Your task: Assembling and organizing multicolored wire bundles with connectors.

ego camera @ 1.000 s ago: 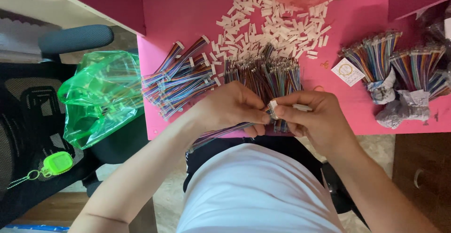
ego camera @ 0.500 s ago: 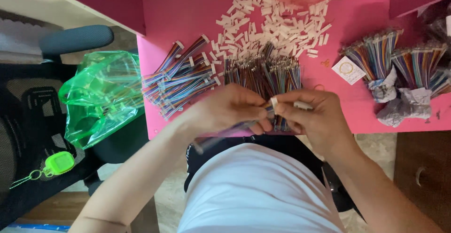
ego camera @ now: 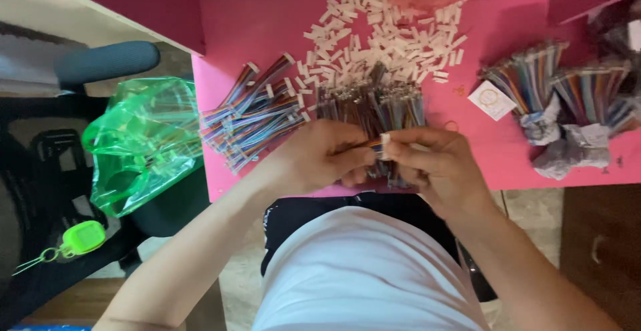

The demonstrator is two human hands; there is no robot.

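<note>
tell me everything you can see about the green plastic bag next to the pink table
The green plastic bag is thin, glossy, see-through film in bright green, crumpled and creased, with light glinting off its folds. It sits off the left edge of the pink table, over a dark chair, its right side close to the table edge and the wire bundles lying there. Neither hand touches it. What it holds cannot be told.

a green plastic bag [ego camera: 143, 140] hangs left of the pink table [ego camera: 247, 17]; a white square label [ego camera: 492, 100] lies on it
</note>
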